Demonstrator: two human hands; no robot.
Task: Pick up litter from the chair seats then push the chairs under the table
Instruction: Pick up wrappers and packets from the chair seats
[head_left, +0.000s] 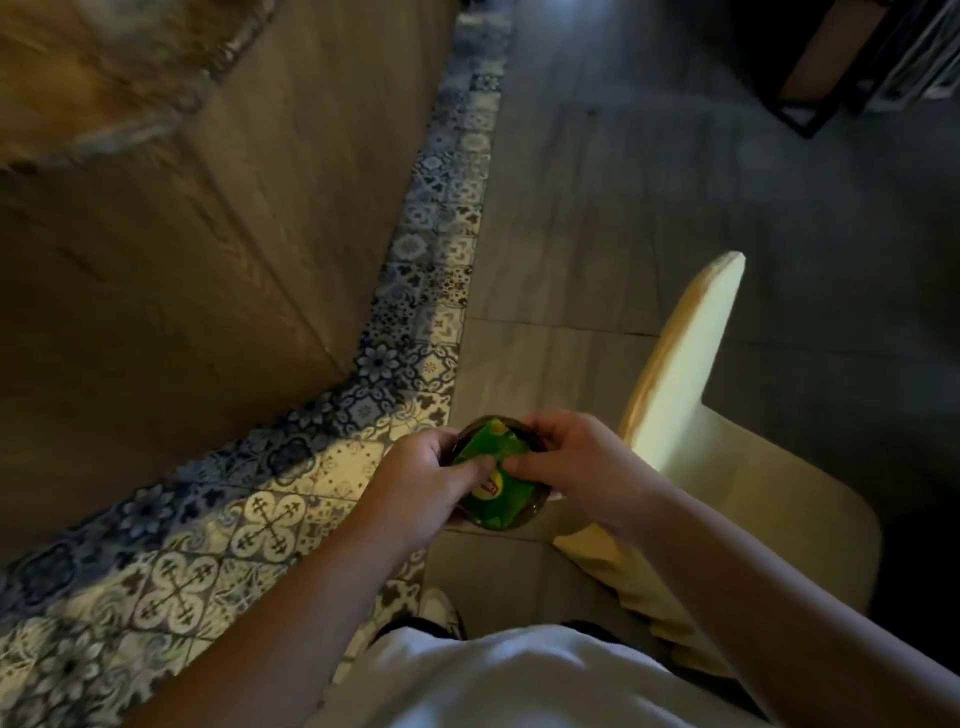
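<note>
A green plastic bottle (493, 475) with a yellow and red label is held in front of my body, seen end-on. My left hand (423, 486) grips its left side. From the right, my right hand (576, 465) closes on it, thumb on the label. A cream-yellow chair (691, 415) stands just right of my hands, its backrest pointing up and its seat (769, 525) bare where I can see it. The wooden table (182, 234) with a patterned blue tile edge fills the left.
Grey plank floor (597, 182) stretches ahead past the chair. At the top right stands dark metal-framed furniture (810, 104). My shoe (439, 613) shows on the floor below the bottle. A blurred golden shape lies at the top left.
</note>
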